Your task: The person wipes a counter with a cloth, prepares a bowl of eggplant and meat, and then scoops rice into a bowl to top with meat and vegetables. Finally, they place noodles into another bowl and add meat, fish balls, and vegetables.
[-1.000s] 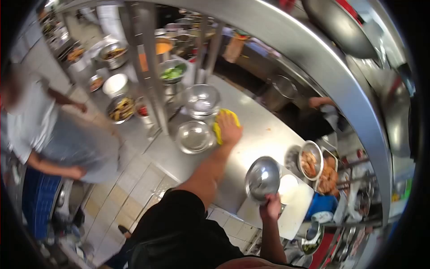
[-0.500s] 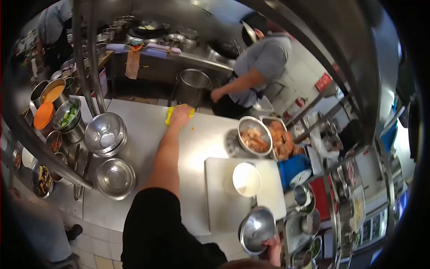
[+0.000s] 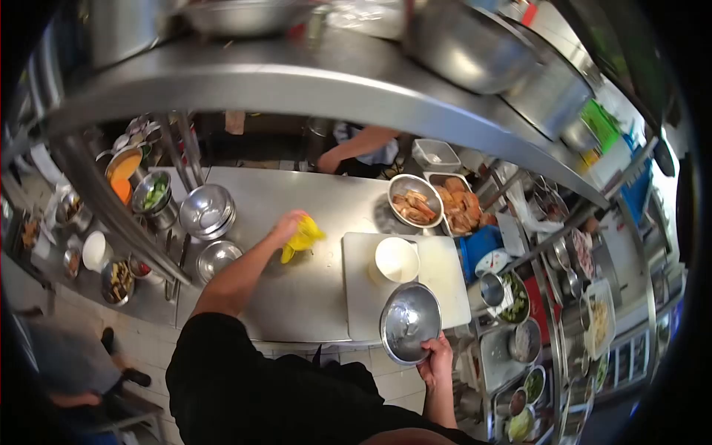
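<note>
My left hand (image 3: pixel 288 226) grips a yellow cloth (image 3: pixel 302 239), which hangs loose from the fingers over the steel counter (image 3: pixel 297 304). At the lower right, my right hand (image 3: pixel 437 356) holds a metal bowl (image 3: pixel 410 324) by its rim, tilted so that its inside faces me. The bowl overlaps the front edge of a white cutting board (image 3: pixel 437 278). On that board stands a white tub (image 3: pixel 395 261). Behind it, a metal bowl of cooked-looking meat pieces (image 3: pixel 415 206) sits beside a tray of larger browned pieces (image 3: pixel 457 205).
Stacked metal bowls (image 3: pixel 207 211) and a single bowl (image 3: pixel 219 259) stand left on the counter. A steel overhead shelf (image 3: pixel 297 81) with pots crosses above. Ingredient containers (image 3: pixel 517 297) line the right side. A person's arm (image 3: pixel 360 144) shows beyond the counter; another person stands lower left.
My left hand has drawn the yellow cloth back from the counter's far edge. My right hand has lifted the bowl a little toward the board. The view has tilted, bringing the overhead shelf into sight.
</note>
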A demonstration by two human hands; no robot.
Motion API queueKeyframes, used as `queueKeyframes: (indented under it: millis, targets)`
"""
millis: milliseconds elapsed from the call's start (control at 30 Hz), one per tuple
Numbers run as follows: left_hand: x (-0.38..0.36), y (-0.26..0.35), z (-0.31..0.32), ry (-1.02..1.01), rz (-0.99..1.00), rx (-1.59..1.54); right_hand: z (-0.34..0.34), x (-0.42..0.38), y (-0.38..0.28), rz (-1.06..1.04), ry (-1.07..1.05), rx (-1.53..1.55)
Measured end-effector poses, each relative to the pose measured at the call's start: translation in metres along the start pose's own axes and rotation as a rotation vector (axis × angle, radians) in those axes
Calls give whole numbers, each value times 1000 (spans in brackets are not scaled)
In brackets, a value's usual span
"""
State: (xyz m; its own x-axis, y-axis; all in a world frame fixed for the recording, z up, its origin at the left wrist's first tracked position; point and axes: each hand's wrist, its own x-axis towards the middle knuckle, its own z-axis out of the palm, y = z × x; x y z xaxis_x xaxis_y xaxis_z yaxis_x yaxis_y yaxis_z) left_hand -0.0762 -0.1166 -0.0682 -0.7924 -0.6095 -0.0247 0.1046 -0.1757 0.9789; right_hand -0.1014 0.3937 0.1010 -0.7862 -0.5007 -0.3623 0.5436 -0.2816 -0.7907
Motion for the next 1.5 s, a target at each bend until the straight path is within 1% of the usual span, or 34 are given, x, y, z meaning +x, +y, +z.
queueKeyframes:
  millis: [33,67,133,167,200,233,267,300,333,367,400,433,500,533,567,600,633,667,700,733,767,833,867,933,1000,1167,1200,1233,1267,1300,1333,1367,1433,1500]
  targets:
    - [-4,20,-4,103,89,-98,1,-6,-8,7,19,22]
    - [-3,33,5,125,67,-22,1,-14,-17,2,1,13]
    - [-1,64,-14,261,70,131,-18,-28,-20,-45,230,-137]
    - [33,7,-48,227,8,267,-17,-31,-18,-138,141,0]
    - [29,-15,-45,455,69,1138,-7,-39,-19,-158,154,-40]
    - [27,-37,-41,662,406,1443,3,-46,-21,-178,168,-79]
    - [50,-56,-21,810,313,1459,-4,-43,-21,-99,174,-104]
    - [43,-20,1,583,134,1363,-15,-48,-22,-25,207,-132]
    - [36,5,26,430,90,1353,-27,-55,-24,42,267,-155]
    - [64,-30,42,546,371,1383,-34,-57,-21,93,334,-163]
    - [64,-34,57,638,665,1395,-30,-58,-19,54,257,-107]
    - [68,-39,62,496,598,1339,-31,-64,-17,8,212,-50]
    - [93,-37,101,99,509,1191,-119,-16,16,-200,114,-268]
    - [108,-48,118,111,627,870,-90,-51,15,-316,151,-361]
    - [120,-61,133,-102,417,643,-50,-73,18,-206,312,-9]
    - [98,-20,160,-245,175,430,-67,-82,31,-144,347,-46]
    - [126,-45,157,-550,228,347,-86,-90,42,-82,379,-80]
    - [146,-57,163,-576,297,532,-89,-97,54,-80,401,-125]
    - [163,-70,169,-597,375,713,-84,-111,49,37,444,-133]
    - [162,-65,165,-632,702,1080,-76,-121,48,14,429,-60]
    - [126,-42,173,-621,676,1193,-74,-117,50,37,384,-11]
    - [116,-34,159,-609,777,1067,-76,-133,53,11,309,96]
    - [110,-37,144,-593,777,974,-71,-145,51,-12,314,109]
    - [79,-14,125,-521,608,969,-57,-156,39,-78,301,127]
    - [56,-30,82,-378,684,1006,-43,-181,38,-91,354,146]
    - [-24,-47,40,-209,339,945,-11,-235,39,-140,503,251]
    - [-36,-52,40,-294,464,1118,-6,-238,36,-133,535,249]
    - [-36,-78,27,-290,664,1136,-5,-240,30,-115,571,242]
    - [-67,-43,43,-301,503,1235,-6,-243,32,-70,593,234]
    - [-97,13,65,-302,417,1068,-18,-248,41,-75,611,203]
    - [-75,-19,27,-126,462,911,-31,-244,50,-95,624,174]
    - [-72,-6,13,110,227,870,-23,-241,43,-125,588,195]
    - [-57,-15,-39,220,209,529,-18,-246,31,-147,572,221]
    - [-106,34,-11,402,188,1121,-29,-252,29,-129,586,215]
